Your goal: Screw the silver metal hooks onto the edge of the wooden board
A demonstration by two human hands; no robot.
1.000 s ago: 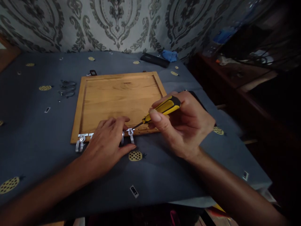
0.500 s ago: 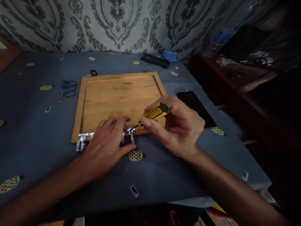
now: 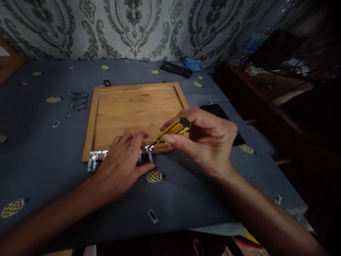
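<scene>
A wooden framed board point(image 3: 138, 113) lies on the cloth, metal hooks fixed along its near edge. My right hand point(image 3: 209, 142) pinches a small yellow-and-black screwdriver point(image 3: 177, 128), its handle's end against the palm. The tilted shaft reaches down to the top of the rightmost metal hook point(image 3: 149, 151), where the tip meets the fitting. My left hand point(image 3: 121, 161) rests over the near edge, fingers on the wood and thumb stretched apart beside that hook. It hides the middle hooks. At the left corner another metal hook point(image 3: 92, 161) shows its screw.
Several loose hooks point(image 3: 78, 100) lie left of the board. A dark flat device point(image 3: 238, 137) is partly behind my right hand. At the back are a black oblong case point(image 3: 176, 69) and a blue cloth point(image 3: 193, 64). A plastic bottle point(image 3: 247, 48) stands on the furniture at right.
My right hand has turned slightly around the screwdriver, and the handle has rotated a little. The tip remains at the rightmost hook. My left hand keeps its place on the board.
</scene>
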